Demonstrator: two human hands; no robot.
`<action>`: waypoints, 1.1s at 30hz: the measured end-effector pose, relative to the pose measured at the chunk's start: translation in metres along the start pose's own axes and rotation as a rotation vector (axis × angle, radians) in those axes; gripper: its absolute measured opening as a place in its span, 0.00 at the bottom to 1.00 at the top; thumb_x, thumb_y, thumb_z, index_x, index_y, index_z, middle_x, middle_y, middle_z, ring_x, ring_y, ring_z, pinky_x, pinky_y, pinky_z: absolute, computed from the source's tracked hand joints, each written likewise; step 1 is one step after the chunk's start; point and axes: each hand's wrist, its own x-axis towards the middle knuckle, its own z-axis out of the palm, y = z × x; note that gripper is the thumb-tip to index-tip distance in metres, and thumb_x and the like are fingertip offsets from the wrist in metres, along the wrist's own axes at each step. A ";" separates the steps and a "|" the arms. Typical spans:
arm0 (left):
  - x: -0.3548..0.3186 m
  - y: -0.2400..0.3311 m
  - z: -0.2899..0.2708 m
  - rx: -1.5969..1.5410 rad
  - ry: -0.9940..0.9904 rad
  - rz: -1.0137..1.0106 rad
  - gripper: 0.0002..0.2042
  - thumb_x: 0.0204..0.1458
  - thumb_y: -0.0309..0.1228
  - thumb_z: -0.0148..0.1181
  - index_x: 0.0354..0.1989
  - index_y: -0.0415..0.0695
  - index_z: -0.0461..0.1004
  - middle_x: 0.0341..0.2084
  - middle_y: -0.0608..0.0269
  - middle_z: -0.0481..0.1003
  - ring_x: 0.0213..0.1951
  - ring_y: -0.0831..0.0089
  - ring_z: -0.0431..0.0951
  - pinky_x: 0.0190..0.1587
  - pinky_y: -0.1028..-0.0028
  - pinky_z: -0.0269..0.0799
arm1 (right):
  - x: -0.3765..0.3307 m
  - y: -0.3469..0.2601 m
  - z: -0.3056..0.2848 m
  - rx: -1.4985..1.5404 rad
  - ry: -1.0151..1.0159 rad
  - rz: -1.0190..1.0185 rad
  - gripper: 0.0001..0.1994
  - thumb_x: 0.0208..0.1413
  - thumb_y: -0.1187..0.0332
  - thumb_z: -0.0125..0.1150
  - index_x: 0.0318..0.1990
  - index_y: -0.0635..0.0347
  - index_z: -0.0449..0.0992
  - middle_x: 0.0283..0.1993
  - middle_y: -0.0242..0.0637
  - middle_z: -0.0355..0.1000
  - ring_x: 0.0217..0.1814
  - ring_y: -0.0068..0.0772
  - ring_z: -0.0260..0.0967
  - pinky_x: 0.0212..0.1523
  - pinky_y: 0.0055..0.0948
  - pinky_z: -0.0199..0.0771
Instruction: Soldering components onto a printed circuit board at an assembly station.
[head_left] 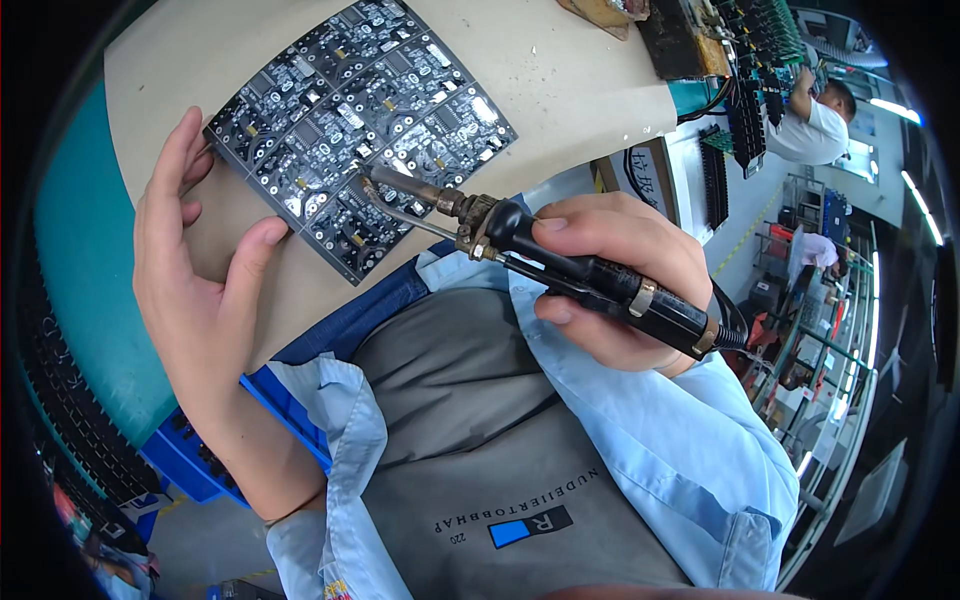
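Observation:
A black panel of several joined circuit boards (345,125) lies tilted on the beige work sheet. Wrapped in my right hand (630,270) is a black-handled soldering iron (600,275) with a thin metal wire-feed tube beside its barrel. Its tip points at the lower middle of the panel; whether it touches a joint I cannot tell. My left hand (200,260) rests at the panel's left edge, its thumb and fingers apart. The thumb is at the near edge, and some fingertips are hidden behind the hand.
The beige sheet (560,90) covers a green tabletop (75,220). A blue bin (190,460) is below my left forearm. Racked green boards (765,40) stand at the far right, near a person in a white shirt (815,130). Shelving (830,350) lines the right side.

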 end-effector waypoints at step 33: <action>-0.005 -0.004 0.003 -0.005 0.010 0.016 0.38 0.47 0.29 0.74 0.70 0.41 0.68 0.63 0.55 0.75 0.63 0.62 0.76 0.61 0.68 0.67 | 0.006 -0.005 0.002 0.000 0.020 0.023 0.24 0.45 0.75 0.80 0.52 0.65 0.80 0.45 0.45 0.82 0.40 0.41 0.82 0.40 0.33 0.81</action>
